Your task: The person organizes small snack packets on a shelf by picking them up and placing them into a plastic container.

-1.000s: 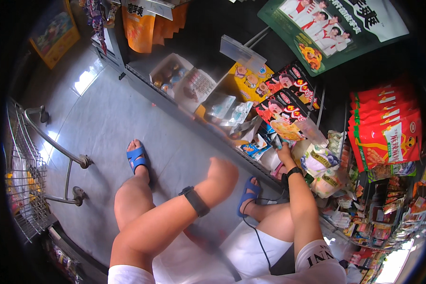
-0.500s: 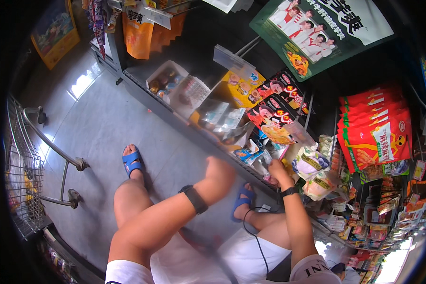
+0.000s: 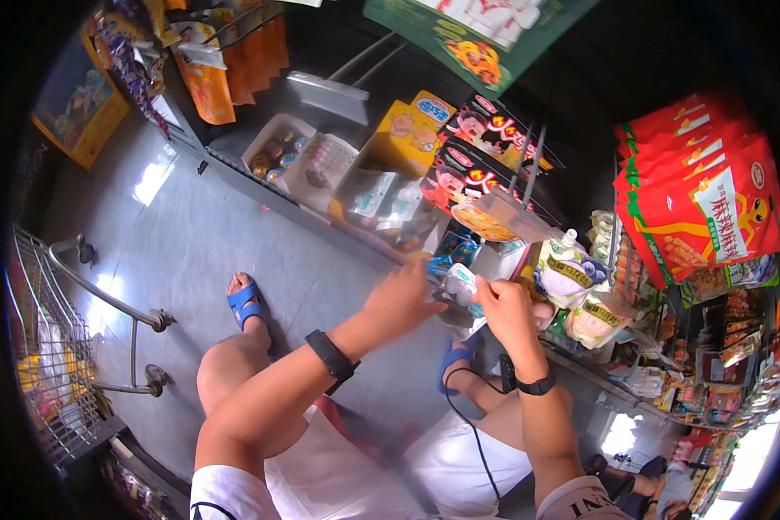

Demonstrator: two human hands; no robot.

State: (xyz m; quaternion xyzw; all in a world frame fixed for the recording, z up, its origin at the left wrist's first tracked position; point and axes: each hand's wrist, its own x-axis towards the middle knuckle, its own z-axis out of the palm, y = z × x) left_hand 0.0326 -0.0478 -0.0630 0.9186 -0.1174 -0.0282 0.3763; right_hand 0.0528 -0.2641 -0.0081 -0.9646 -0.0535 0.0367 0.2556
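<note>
Between thumb and fingers, my right hand [image 3: 507, 312] pinches a small clear packet [image 3: 461, 284] with a white and teal label, just in front of the bottom shelf's edge. Close by on the left, my left hand [image 3: 399, 299] reaches toward that packet, thumb and fingers apart; it is a little blurred, and I see nothing in it. Behind the packet, an open box [image 3: 501, 258] holds blue small packets. Spouted pouches [image 3: 569, 273] stand right of my right hand.
Red snack bags [image 3: 711, 204] hang at the right. Black boxes [image 3: 468, 195], a yellow box [image 3: 407, 134] and a white tray [image 3: 308, 165] of small round items line the shelf. A wire shopping cart [image 3: 56, 347] stands on the grey floor [image 3: 182, 251] at the left.
My right hand has come away from the low shelf box with the clear packet in it. My left hand has moved toward it. The view has shifted slightly.
</note>
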